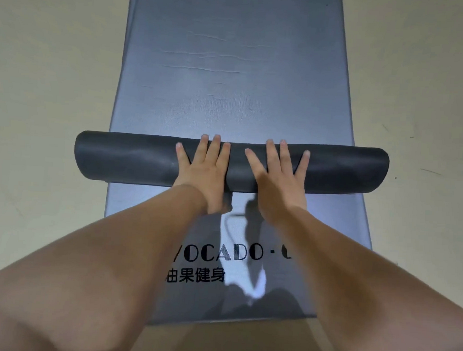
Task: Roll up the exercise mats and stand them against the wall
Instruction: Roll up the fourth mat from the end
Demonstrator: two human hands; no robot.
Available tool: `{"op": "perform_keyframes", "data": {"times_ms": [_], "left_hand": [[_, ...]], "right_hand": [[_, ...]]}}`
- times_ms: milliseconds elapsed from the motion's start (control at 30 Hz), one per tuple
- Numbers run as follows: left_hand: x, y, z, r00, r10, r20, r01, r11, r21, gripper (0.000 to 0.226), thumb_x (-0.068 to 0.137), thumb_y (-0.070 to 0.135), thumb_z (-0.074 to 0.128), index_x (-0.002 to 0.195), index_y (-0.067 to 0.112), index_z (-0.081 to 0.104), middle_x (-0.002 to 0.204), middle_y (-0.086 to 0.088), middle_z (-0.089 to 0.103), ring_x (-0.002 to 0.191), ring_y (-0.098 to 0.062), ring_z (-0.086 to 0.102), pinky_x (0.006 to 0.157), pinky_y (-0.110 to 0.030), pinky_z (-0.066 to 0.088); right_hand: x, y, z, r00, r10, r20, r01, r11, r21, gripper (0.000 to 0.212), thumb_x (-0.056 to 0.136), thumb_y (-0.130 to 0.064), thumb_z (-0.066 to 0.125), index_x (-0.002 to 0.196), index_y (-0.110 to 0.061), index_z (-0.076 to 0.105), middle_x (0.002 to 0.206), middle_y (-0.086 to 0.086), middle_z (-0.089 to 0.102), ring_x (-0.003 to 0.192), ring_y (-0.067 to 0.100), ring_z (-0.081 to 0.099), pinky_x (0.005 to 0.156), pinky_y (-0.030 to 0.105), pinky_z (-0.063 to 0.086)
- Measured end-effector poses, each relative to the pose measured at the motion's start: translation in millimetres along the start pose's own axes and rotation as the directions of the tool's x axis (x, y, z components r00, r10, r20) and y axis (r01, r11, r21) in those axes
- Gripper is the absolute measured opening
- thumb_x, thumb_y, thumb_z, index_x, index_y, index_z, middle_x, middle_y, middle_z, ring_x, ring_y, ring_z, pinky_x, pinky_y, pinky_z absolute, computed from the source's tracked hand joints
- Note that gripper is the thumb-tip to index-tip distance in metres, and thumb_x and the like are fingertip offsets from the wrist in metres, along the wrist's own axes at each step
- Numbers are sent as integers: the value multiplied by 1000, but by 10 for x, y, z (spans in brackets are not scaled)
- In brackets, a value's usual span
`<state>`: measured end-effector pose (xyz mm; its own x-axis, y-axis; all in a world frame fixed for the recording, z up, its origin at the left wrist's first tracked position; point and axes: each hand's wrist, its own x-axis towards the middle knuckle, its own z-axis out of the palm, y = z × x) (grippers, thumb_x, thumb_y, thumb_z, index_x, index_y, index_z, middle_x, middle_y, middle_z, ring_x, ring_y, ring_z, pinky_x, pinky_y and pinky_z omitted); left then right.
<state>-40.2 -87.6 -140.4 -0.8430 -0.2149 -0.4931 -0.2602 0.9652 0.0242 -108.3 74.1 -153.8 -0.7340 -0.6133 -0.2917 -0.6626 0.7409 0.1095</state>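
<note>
A grey-blue exercise mat [231, 66] lies flat on the floor and runs away from me. Across it lies a dark grey rolled section of mat [128, 156], wider than the flat part. Flat mat surface with black printed lettering [220, 253] also shows on my side of the roll. My left hand [206, 171] and my right hand [276, 178] rest side by side on the middle of the roll. Both palms are down, and the spread fingers reach over its top. Neither hand is closed around it.
Beige floor [46, 82] surrounds the mat on both sides. The mat's near edge [216, 322] lies just in front of my knees. No wall is in view.
</note>
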Motion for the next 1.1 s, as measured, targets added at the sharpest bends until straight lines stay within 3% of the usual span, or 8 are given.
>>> {"op": "perform_keyframes", "data": {"times_ms": [267, 500, 567, 633, 700, 767, 900, 1100], "left_hand": [[-559, 67, 323, 967, -41, -250, 41, 999, -4, 117, 84, 67, 55, 158, 13, -18, 165, -15, -25, 152, -38, -23, 115, -72, -6], [-1035, 213, 765, 954, 4, -300, -18, 999, -42, 127, 74, 63, 68, 158, 8, -10, 166, -19, -20, 153, -39, -18, 114, -70, -12], [-1127, 240, 838, 960, 19, -280, -36, 998, -57, 130, 71, 62, 72, 158, 7, -7, 166, -20, -19, 153, -41, -16, 116, -70, -8], [-1120, 247, 822, 980, 15, -199, -25, 999, -48, 135, 73, 65, 68, 156, 7, -21, 162, -21, -31, 150, -41, -26, 116, -71, -8], [-981, 249, 733, 991, -2, -136, -2, 1000, -27, 138, 76, 71, 63, 149, 8, -36, 157, -19, -42, 146, -39, -36, 115, -71, -10], [-798, 227, 592, 993, -13, -120, 11, 1000, -19, 140, 74, 76, 62, 149, 9, -35, 159, -17, -38, 148, -38, -34, 115, -71, -12], [-470, 116, 312, 993, 6, -115, -7, 1000, -13, 143, 65, 85, 63, 158, 12, -18, 167, -13, -18, 153, -34, -20, 117, -69, -9], [-240, 41, 27, 966, 8, -257, -3, 1000, 22, 136, 68, 86, 55, 159, 13, -14, 167, -13, -21, 153, -37, -22, 114, -71, -9]], "right_hand": [[250, 134, -256, 995, -74, 73, 67, 994, 83, 101, 82, -13, 70, 161, -40, 12, 153, 3, 41, 147, 27, 31, 124, 65, 3], [-148, -4, -314, 954, -169, 247, 118, 970, 212, 80, 78, -20, 73, 142, -47, 33, 109, -5, 60, 113, 26, 57, 118, 65, 18], [-247, 6, -334, 939, -189, 289, 123, 965, 233, 80, 78, -23, 75, 142, -48, 33, 108, -4, 60, 113, 28, 59, 118, 64, 20], [-353, -4, -328, 952, -154, 265, 94, 970, 226, 95, 80, -24, 76, 154, -46, 21, 139, 4, 53, 140, 34, 42, 120, 70, 7], [-530, -74, -243, 983, -58, 175, 20, 978, 208, 110, 83, -23, 75, 162, -42, 0, 170, 11, 13, 159, 36, -1, 118, 72, -9], [-769, -180, -127, 999, 19, 47, -29, 975, 222, 111, 87, -33, 72, 163, -39, -9, 173, 14, -11, 157, 38, -19, 118, 71, -13], [-964, -254, 110, 996, 23, 81, -35, 987, 160, 112, 93, -53, 60, 154, -31, -32, 162, 12, -41, 150, 39, -36, 115, 69, -22], [-425, -134, 18, 995, 58, 81, -69, 988, 135, 129, 84, -52, 71, 153, -32, -37, 161, 18, -41, 147, 43, -39, 114, 74, -18]]}}
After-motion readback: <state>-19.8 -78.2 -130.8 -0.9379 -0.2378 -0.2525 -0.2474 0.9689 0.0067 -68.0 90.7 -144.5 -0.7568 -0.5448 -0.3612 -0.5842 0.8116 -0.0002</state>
